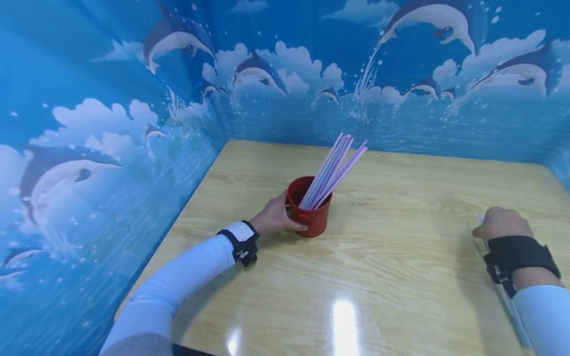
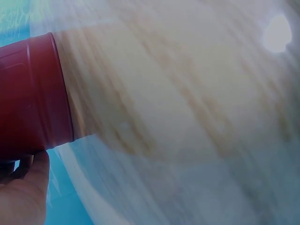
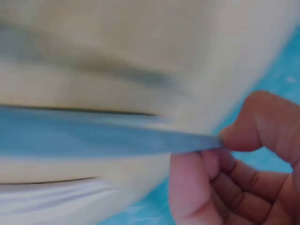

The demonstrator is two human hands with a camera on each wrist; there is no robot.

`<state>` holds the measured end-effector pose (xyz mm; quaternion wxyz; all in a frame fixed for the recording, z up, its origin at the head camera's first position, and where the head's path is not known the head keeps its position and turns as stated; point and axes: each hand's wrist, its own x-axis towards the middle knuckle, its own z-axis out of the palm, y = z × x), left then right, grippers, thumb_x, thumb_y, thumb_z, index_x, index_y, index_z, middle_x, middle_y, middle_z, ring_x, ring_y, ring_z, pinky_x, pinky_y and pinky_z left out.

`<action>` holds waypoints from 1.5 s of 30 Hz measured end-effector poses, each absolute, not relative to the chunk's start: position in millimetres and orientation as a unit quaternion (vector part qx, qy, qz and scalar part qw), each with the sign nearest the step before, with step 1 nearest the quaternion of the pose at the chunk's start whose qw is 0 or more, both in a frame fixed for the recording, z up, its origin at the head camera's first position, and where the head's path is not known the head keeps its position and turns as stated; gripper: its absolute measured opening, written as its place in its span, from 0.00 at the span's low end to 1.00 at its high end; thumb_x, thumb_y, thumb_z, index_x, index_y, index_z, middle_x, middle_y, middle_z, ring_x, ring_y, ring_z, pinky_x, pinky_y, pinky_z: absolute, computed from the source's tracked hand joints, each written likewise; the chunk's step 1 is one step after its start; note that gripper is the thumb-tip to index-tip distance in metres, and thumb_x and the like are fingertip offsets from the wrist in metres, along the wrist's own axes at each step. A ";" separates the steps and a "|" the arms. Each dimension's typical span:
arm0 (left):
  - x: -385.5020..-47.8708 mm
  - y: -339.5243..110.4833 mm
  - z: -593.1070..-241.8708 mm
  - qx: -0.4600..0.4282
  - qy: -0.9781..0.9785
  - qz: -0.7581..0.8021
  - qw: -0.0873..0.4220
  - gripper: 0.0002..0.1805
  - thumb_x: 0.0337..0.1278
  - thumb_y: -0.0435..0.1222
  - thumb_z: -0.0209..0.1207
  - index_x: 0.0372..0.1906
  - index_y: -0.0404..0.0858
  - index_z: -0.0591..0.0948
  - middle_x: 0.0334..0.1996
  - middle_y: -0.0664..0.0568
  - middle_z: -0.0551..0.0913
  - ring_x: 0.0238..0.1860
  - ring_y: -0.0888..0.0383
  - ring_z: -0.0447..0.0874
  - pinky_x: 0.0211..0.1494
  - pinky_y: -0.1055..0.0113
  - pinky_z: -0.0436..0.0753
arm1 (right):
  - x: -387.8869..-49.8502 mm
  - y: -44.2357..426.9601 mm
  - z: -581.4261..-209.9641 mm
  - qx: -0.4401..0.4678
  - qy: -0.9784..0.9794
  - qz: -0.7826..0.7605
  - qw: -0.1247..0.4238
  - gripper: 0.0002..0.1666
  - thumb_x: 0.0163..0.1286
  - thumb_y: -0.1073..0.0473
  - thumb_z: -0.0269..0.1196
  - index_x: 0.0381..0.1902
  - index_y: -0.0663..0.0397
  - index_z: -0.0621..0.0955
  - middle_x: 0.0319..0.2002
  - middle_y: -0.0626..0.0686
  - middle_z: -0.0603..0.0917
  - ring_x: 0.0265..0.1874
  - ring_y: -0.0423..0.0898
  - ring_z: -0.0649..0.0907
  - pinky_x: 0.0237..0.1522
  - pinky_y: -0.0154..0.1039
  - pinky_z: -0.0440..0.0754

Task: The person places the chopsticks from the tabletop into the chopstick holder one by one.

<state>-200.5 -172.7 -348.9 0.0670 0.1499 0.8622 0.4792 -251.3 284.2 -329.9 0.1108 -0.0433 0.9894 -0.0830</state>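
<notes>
A red pail-shaped cup (image 1: 313, 223) stands on the wooden table, and several pink, purple and pale blue straws (image 1: 330, 173) lean out of it to the right. My left hand (image 1: 277, 215) grips the cup from its left side, thumb across the near side. In the left wrist view, part of the red cup (image 2: 28, 93) shows, with finger ends against it. Far to the right, my right hand (image 1: 505, 223) is low over the table. The right wrist view shows its thumb and forefinger pinching the end of a blue straw (image 3: 93, 138), blurred by closeness.
A pale striped item (image 3: 47, 201), too blurred to name, lies beside the straw in the right wrist view. Blue dolphin-print sheets (image 1: 285, 109) stand along the back and left of the table (image 1: 401, 277). Light glares near its front edge.
</notes>
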 end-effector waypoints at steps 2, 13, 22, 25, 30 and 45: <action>-199.7 -172.3 -349.9 0.150 0.862 0.480 0.068 0.50 0.25 0.37 0.69 0.60 0.44 0.54 0.56 0.55 0.66 0.57 0.56 0.64 0.58 0.60 0.67 | -256.7 273.1 -312.2 -0.053 0.991 -0.085 0.089 0.19 0.51 0.52 0.55 0.10 0.59 0.71 0.09 0.51 0.69 0.12 0.47 0.69 0.13 0.39 0.67; -199.5 -170.0 -352.9 0.153 0.867 0.470 0.065 0.51 0.24 0.37 0.69 0.61 0.43 0.54 0.56 0.54 0.66 0.57 0.56 0.64 0.58 0.61 0.66 | -234.6 164.0 -176.9 -0.148 0.898 -0.315 -0.268 0.05 0.55 0.59 0.51 0.27 0.50 0.75 0.18 0.43 0.78 0.14 0.22 0.67 0.28 0.35 0.64; -198.2 -168.8 -354.0 0.156 0.863 0.477 0.067 0.50 0.24 0.37 0.69 0.61 0.44 0.54 0.56 0.55 0.65 0.57 0.56 0.64 0.58 0.60 0.66 | -223.4 83.0 -151.2 -0.338 0.682 -0.570 -0.311 0.05 0.51 0.73 0.55 0.26 0.65 0.77 0.20 0.43 0.79 0.17 0.37 0.79 0.25 0.26 0.78; -197.9 -169.5 -353.3 0.157 0.862 0.476 0.068 0.50 0.25 0.38 0.69 0.61 0.44 0.54 0.56 0.54 0.65 0.57 0.56 0.64 0.59 0.59 0.66 | -219.7 59.6 -162.8 -0.335 0.683 -0.584 -0.283 0.03 0.50 0.73 0.55 0.24 0.65 0.76 0.19 0.42 0.78 0.17 0.36 0.78 0.23 0.26 0.77; -199.9 -168.5 -350.7 0.153 0.866 0.471 0.067 0.50 0.24 0.36 0.69 0.60 0.44 0.54 0.57 0.54 0.65 0.57 0.56 0.64 0.59 0.61 0.66 | -229.4 35.8 -206.9 -0.283 0.744 -0.564 -0.222 0.04 0.50 0.68 0.57 0.27 0.63 0.76 0.23 0.49 0.79 0.21 0.35 0.78 0.27 0.24 0.77; -197.2 -168.1 -349.7 0.159 0.862 0.476 0.070 0.50 0.25 0.37 0.69 0.61 0.44 0.53 0.57 0.54 0.64 0.57 0.56 0.63 0.58 0.60 0.66 | -243.5 93.9 -264.7 -0.189 0.890 -0.406 -0.084 0.12 0.57 0.54 0.53 0.31 0.57 0.78 0.26 0.58 0.82 0.18 0.40 0.81 0.22 0.31 0.79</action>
